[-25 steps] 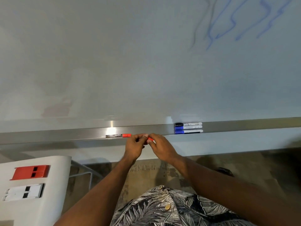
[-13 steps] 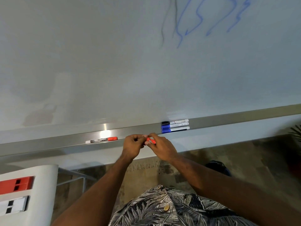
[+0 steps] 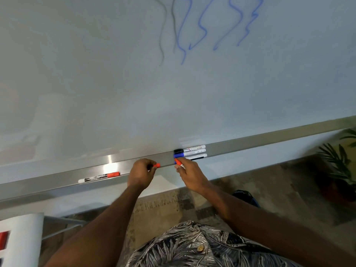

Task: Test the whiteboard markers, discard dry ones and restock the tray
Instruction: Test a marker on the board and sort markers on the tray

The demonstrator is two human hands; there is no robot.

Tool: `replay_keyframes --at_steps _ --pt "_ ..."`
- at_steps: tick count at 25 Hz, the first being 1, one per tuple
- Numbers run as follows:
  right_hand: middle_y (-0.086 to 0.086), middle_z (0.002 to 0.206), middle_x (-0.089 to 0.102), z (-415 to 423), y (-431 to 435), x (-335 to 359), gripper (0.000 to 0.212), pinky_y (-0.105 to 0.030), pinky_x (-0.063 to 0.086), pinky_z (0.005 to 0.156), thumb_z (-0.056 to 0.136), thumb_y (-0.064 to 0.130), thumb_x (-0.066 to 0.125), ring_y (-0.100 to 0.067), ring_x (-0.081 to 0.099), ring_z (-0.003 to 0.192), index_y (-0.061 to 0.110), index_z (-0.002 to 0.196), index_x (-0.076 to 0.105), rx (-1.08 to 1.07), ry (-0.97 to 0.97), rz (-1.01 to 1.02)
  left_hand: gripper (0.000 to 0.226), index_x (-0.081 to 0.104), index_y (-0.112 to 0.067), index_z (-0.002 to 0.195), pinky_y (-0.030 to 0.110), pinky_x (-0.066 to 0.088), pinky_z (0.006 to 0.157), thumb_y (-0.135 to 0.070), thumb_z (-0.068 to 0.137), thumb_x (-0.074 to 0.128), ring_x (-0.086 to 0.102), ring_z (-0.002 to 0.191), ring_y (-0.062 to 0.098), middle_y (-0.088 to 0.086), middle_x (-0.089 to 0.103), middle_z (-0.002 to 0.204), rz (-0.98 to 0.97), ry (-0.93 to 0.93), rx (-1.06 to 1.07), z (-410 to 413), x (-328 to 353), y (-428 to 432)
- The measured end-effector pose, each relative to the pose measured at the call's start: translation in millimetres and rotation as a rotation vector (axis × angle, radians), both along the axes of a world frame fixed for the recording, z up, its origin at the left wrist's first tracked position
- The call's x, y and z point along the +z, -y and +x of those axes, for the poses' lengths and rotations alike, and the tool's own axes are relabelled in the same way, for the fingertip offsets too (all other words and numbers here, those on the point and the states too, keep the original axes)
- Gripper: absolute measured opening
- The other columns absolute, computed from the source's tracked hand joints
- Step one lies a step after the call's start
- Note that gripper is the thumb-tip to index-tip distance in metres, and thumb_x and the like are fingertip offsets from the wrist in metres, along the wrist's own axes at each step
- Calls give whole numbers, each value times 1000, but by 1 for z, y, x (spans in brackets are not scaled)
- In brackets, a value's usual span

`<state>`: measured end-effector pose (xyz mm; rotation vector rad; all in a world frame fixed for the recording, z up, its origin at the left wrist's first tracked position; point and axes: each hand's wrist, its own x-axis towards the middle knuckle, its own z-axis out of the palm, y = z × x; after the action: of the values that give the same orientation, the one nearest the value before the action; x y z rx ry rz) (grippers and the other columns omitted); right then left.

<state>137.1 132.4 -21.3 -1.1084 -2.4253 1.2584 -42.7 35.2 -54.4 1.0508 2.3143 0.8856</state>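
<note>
Left hand (image 3: 141,173): cap (image 3: 157,165); right hand (image 3: 190,175): marker (image 3: 179,164)

1. Light is soft and even, medium bright; whiteboard (image 3: 96,74) looks grey-blue, w/o hard shadows.
2. One strong white glare spot on the left part of the metal tray (image 3: 269,139); pale reflections on the board just above the tray.
3. Soft shadow directly below the tray.
4. Wide-angle distortion: tray runs tilted and slightly bent. Plant (image 3: 335,164) below the tray's right end is dim and blurred.

On the tray (image 3: 269,140), a lone marker (image 3: 99,177) lies well left of three markers (image 3: 192,152) side by side
</note>
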Motion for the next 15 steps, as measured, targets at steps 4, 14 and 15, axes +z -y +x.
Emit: replay_keyframes --at_steps 4,14,15 --pt "-9 131 62 4 -5 7 40 -27 46 102 100 26 55 -21 58 119 11 138 53 -24 -39 19 20 73 -14 104 24 51 76 -26 88 71 61 83 7 0 71 102 39 -59 -33 3 3 1" --pt "-10 73 61 -12 -22 112 18 -37 51 58 91 18 70 -28 59 61 14 89 53 -146 -542 69 25 72 -15 109 33 52 87 -29 94 59 62 100 19 2 71 105 411 -566 -127 -4 100 -16" --pt "-11 73 61 -15 -21 127 17 -34 48 58 90 15 71 -28 57 61 15 83 56 -134 -602 78 26 72 -14 107 31 50 86 -29 93 57 62 98 18 2 71 103 508 -620 -114 -5 118 -19"
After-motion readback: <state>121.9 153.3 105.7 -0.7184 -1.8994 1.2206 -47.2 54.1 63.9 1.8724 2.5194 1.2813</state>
